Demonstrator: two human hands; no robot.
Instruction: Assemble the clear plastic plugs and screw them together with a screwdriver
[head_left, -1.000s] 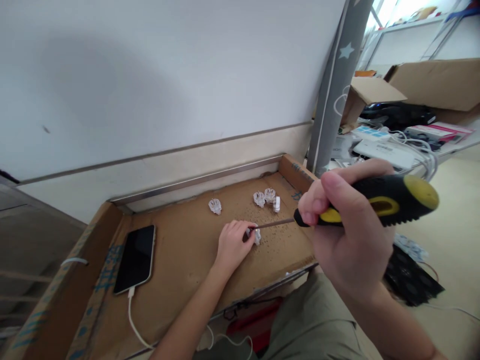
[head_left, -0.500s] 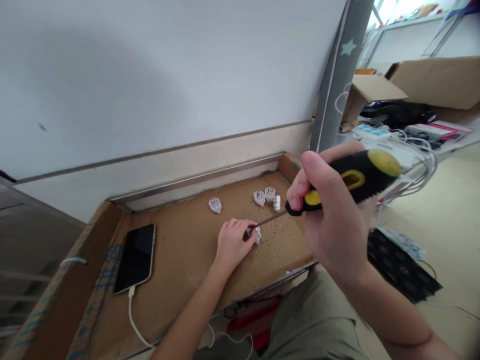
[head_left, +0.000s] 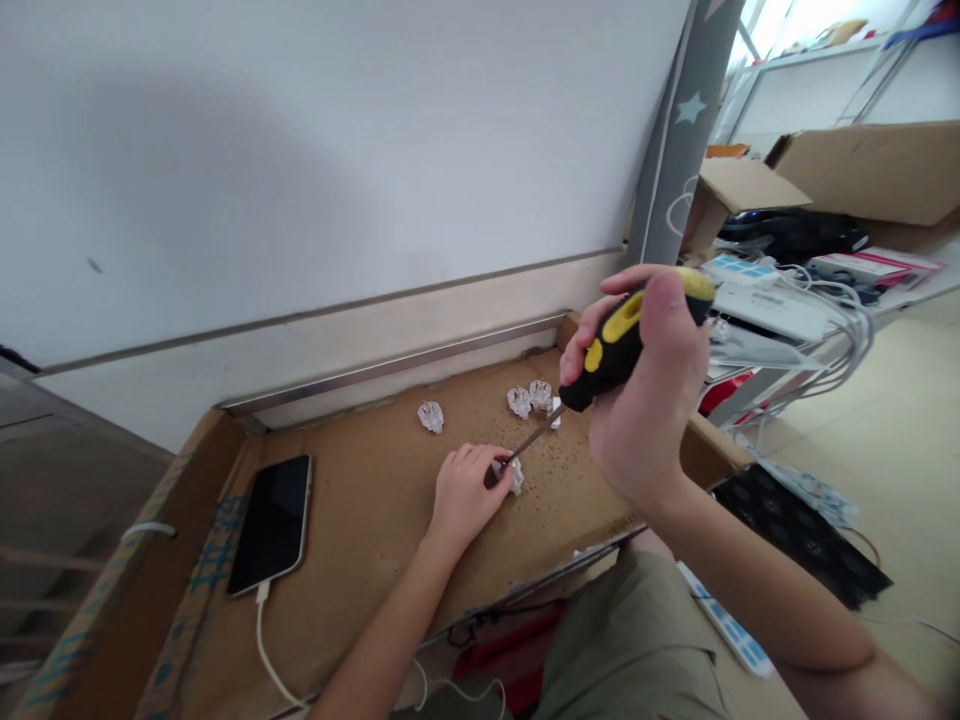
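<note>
My right hand [head_left: 637, 390] is wrapped round the black and yellow handle of a screwdriver [head_left: 537, 432], which slants down to the left. Its tip meets a small clear-white plug part [head_left: 516, 478] on the cardboard. My left hand [head_left: 469, 495] rests on the cardboard with fingers closed on that plug part, partly covering it and a dark piece beside it. Beyond them lie similar clear plug parts with metal pins: one plug part [head_left: 430, 416] on its own and two plug parts [head_left: 518, 401] close together, with a small white block [head_left: 555, 412] next to them.
Cardboard [head_left: 360, 520] covers the work surface, with raised edges at left and right. A phone [head_left: 271, 525] with a white cable lies at left. A white board [head_left: 337, 170] stands behind. At right are an open carton [head_left: 862, 170], cables and a power strip [head_left: 724, 620] below.
My right hand has moved left and the screwdriver stands more steeply, its handle turned in my grip. My left hand stays on the plug part. The view has shifted slightly.
</note>
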